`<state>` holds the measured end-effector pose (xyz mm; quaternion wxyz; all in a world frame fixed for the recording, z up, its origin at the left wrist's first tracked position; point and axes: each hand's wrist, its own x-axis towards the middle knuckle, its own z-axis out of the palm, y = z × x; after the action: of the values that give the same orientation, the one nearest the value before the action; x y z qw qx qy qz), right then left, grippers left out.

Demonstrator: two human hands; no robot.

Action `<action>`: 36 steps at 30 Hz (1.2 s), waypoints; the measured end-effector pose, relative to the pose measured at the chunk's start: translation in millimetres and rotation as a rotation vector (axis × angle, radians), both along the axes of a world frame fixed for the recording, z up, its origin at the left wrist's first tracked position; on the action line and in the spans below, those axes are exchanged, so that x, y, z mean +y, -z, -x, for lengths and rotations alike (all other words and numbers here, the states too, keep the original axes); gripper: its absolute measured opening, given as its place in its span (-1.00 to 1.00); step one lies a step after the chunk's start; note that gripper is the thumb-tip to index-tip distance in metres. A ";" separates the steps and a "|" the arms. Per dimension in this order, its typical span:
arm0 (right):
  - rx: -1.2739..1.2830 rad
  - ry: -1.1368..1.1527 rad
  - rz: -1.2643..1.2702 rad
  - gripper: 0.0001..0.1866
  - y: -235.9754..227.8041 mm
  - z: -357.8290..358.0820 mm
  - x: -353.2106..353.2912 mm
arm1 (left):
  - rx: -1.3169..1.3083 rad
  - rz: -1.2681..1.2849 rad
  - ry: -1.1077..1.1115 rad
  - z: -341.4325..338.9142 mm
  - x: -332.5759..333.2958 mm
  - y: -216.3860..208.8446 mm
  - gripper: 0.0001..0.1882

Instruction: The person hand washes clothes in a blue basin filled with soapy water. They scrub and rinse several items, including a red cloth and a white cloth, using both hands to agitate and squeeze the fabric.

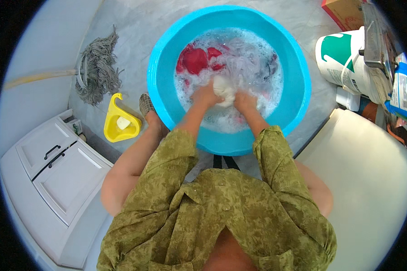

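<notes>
A wide blue basin (156,77) of foamy water stands on the floor in front of me. My left hand (206,94) is closed on a bunched white cloth (224,89) just above the suds. At the cloth's other side is my right hand (245,102), its fingers closed and partly hidden, gripping the same cloth. Motion blurs the cloth a little. Red cloth (196,61) floats at the left of the basin. Paler and dark pieces of fabric lie soaked under the foam at the far and right side.
Left of the basin are a yellow scoop-shaped holder (110,118) with a pale soap bar (123,122), a grey string mop (97,67) and a white cabinet (72,180). On the right are a white-and-green bucket (337,56), a cardboard box (343,13) and a large white surface (362,171).
</notes>
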<state>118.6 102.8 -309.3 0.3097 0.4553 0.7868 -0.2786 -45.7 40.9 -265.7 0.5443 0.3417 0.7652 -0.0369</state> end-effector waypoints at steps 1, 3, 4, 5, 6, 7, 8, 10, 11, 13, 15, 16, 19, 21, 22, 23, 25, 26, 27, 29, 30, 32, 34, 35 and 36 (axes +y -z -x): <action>0.057 0.087 -0.040 -0.60 3.8 -1.0 0.1 | -0.024 -0.015 0.033 7.5 3.8 8.8 0.15; 0.169 0.268 -0.131 -0.70 -8.0 -1.1 4.8 | -0.047 -0.113 -0.030 14.3 3.9 29.8 0.14; 0.361 0.341 -0.119 -0.71 -15.0 0.1 6.7 | -0.047 -0.189 -0.130 16.1 -4.1 37.8 0.13; 0.551 0.413 -0.115 -0.71 -22.0 0.2 12.7 | -0.028 -0.326 -0.364 11.7 -13.9 53.0 0.09; 0.741 0.486 -0.118 -0.71 -28.4 -0.7 18.9 | -0.016 -0.464 -0.595 4.3 -16.7 58.2 0.06; 0.794 0.525 -0.136 -0.70 -30.7 -2.8 23.1 | -0.371 -0.512 -0.948 -6.3 -2.9 3.8 -0.16; 0.859 0.541 -0.121 -0.69 -48.4 7.0 16.1 | -0.528 -0.474 -1.081 -7.3 -6.3 -2.9 -0.23; 1.166 0.585 0.002 -0.62 -91.5 26.6 0.5 | -0.879 -0.384 -1.318 2.3 -8.5 -0.8 -0.34; 1.177 0.584 0.018 -0.61 -99.5 31.4 -7.3 | -0.982 -0.375 -1.370 2.5 -6.4 -12.0 -0.37; 1.234 0.470 -0.109 -0.60 -102.6 35.6 -17.1 | -1.217 -0.431 -1.364 1.1 -9.3 -34.7 -0.38; 1.129 0.456 -0.042 -0.57 -155.6 34.9 -23.8 | -1.372 -0.496 -1.327 3.3 -13.9 -53.0 -0.34; 1.129 0.511 -0.016 -0.57 -179.4 36.1 -26.2 | -1.391 -0.491 -1.343 3.4 -13.9 -65.7 -0.33; 1.269 0.550 0.135 -0.58 -208.0 29.0 -22.0 | -1.390 -0.543 -1.284 -0.3 -13.3 -96.4 -0.28; 1.289 0.609 0.273 -0.60 -227.2 26.9 -25.0 | -1.445 -0.613 -1.196 -4.0 -18.1 -113.5 -0.28; 1.363 0.656 0.354 -0.60 -224.0 26.5 -26.0 | -1.472 -0.646 -1.153 -5.0 -20.1 -122.3 -0.28; 1.434 0.697 0.444 -0.61 -225.5 27.3 -24.7 | -1.553 -0.618 -1.173 -8.1 -20.6 -131.3 -0.27; 1.463 0.852 0.664 -0.57 -229.5 23.2 -24.3 | -1.575 -0.617 -1.168 -16.1 -20.1 -146.2 -0.28; 1.499 0.894 0.745 -0.56 -231.9 20.8 -23.1 | -1.586 -0.624 -1.166 -18.0 -19.1 -152.4 -0.29; 1.530 0.936 0.820 -0.55 -233.4 15.7 -23.0 | -1.594 -0.618 -1.170 -21.5 -18.0 -158.9 -0.32; 1.584 0.990 0.957 -0.51 -237.7 9.1 -23.4 | -1.560 -0.652 -1.167 -27.0 -18.6 -170.5 -0.34; 1.593 0.991 0.946 -0.51 -240.4 6.7 -24.7 | -1.543 -0.665 -1.167 -29.9 -18.6 -175.9 -0.35; 1.610 1.005 0.935 -0.50 -245.0 3.0 -30.3 | -1.572 -0.657 -1.163 -33.0 -19.9 -182.2 -0.41; 1.623 0.968 0.976 -0.49 -249.0 -0.5 -32.2 | -1.587 -0.671 -1.124 -34.8 -20.4 -181.9 -0.44; 1.628 0.964 0.994 -0.49 -250.7 -3.0 -34.3 | -1.564 -0.694 -1.128 -36.9 -22.1 -184.0 -0.46; 1.632 0.959 1.013 -0.49 -252.0 -5.2 -36.0 | -1.541 -0.718 -1.131 -39.9 -23.1 -185.6 -0.47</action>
<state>123.8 66.8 -57.3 -0.2985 0.2118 0.2880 -0.8849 -5.8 17.8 -80.1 0.6919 0.0039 0.2219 0.6870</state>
